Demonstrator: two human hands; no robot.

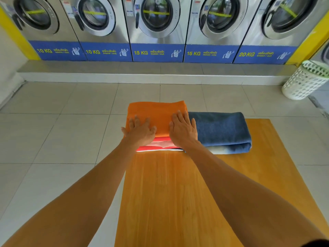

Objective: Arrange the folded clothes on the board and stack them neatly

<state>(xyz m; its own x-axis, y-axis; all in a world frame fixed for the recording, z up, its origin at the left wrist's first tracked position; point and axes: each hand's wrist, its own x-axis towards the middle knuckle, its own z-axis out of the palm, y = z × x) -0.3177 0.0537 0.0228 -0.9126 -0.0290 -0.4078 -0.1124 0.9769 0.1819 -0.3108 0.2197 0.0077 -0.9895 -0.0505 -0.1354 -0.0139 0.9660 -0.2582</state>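
basket: a white lattice basket (304, 81) with a green rim is seen far right on the floor, near the washers; what's inside can't be made out from here.
board: a wooden board (170, 193) is laid flat on the floor, running away from the camera; the near part is bare apart from the two forearms crossing over it.
orange cloth: a folded orange cloth (156, 113) is set at the far left end of the board, on top of a red and white folded piece (160, 145) whose near edge peeks out underneath.
blue cloth: a folded blue cloth (220, 131) is parked just beside the orange one, on its right, touching or nearly so.
hands: left hand (140, 131) and right hand (183, 131) are both laid flat, palms down, fingers spread, pressed on the orange cloth; nothing is pinched.
floor: pale grey tiles (53, 136), with a raised step along the far wall.
washers: a row of steel front-loaders (156, 24) is lined up at the back, with blue panels marked 10 KG, 15 KG and 20 KG.
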